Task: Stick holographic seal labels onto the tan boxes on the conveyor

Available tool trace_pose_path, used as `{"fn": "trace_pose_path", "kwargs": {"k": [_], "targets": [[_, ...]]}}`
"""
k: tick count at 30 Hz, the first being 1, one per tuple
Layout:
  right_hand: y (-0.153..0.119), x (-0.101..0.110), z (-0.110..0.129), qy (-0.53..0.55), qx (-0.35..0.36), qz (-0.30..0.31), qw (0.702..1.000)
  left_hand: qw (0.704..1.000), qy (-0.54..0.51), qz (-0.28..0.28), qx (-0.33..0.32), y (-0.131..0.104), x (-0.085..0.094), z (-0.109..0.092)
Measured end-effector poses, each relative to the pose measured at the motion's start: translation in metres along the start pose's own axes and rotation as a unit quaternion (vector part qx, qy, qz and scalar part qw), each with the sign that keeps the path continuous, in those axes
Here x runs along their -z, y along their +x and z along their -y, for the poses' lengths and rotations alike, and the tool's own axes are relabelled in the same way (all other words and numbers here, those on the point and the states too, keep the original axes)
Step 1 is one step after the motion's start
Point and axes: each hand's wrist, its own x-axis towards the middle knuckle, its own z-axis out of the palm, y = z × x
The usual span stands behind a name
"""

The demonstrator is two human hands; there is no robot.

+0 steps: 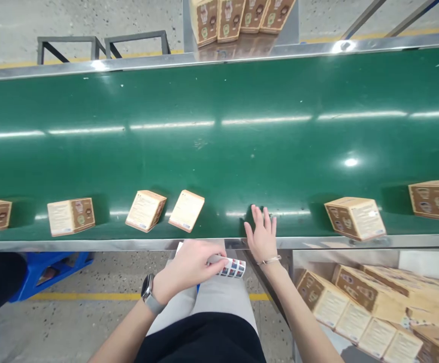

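My left hand [194, 264] is closed on a curled sheet of small printed stickers [233, 267], just in front of the belt's near metal rail. Fingers apart, my right hand [261, 233] reaches over that rail onto the green conveyor belt [257, 166] and holds nothing. To its left, a small cream box [186, 210] lies tilted on the belt, with another cream box [145, 210] close beside it. Right of my right hand sits a brown and cream box [355, 218], well apart from the fingers.
More boxes stand along the belt's near side, a box [71, 217] at left and a box [434, 200] at far right. Several boxes [350, 317] fill a stand at lower right. Others [229, 20] stand beyond the far rail. A blue stool [49, 272] is at lower left.
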Motion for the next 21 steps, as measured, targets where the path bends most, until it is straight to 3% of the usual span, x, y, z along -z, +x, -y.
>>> {"fn": "trace_pose_path", "kwargs": {"k": [2, 5, 10, 13, 15, 17, 19, 21], "targets": [[-0.003, -0.019, -0.010, -0.075, 0.025, -0.031, 0.996, 1.000, 0.011, 0.016, 0.003, -0.009, 0.005, 0.011], [0.002, -0.022, -0.014, -0.089, 0.037, -0.094, 0.991, 0.999, 0.024, 0.039, -0.003, -0.016, 0.014, 0.022], [0.020, 0.019, -0.012, 0.058, -0.032, -0.163, 0.984, 0.997, 0.035, 0.062, -0.023, -0.022, 0.028, 0.031], [0.012, 0.043, -0.003, 0.259, -0.117, -0.244, 0.927, 0.997, 0.018, 0.067, -0.027, -0.026, 0.034, 0.033], [-0.005, 0.050, 0.010, 0.425, -0.202, -0.220, 0.854, 0.997, 0.004, 0.069, -0.020, -0.027, 0.036, 0.033], [-0.025, 0.050, 0.028, 0.525, -0.276, -0.131, 0.795, 0.998, -0.003, 0.063, -0.014, -0.026, 0.039, 0.031], [-0.043, 0.046, 0.047, 0.570, -0.313, -0.057, 0.758, 0.998, -0.004, 0.051, -0.022, -0.023, 0.041, 0.028], [-0.056, 0.043, 0.064, 0.588, -0.311, -0.001, 0.747, 0.999, -0.003, 0.037, -0.039, -0.020, 0.044, 0.024]]}}
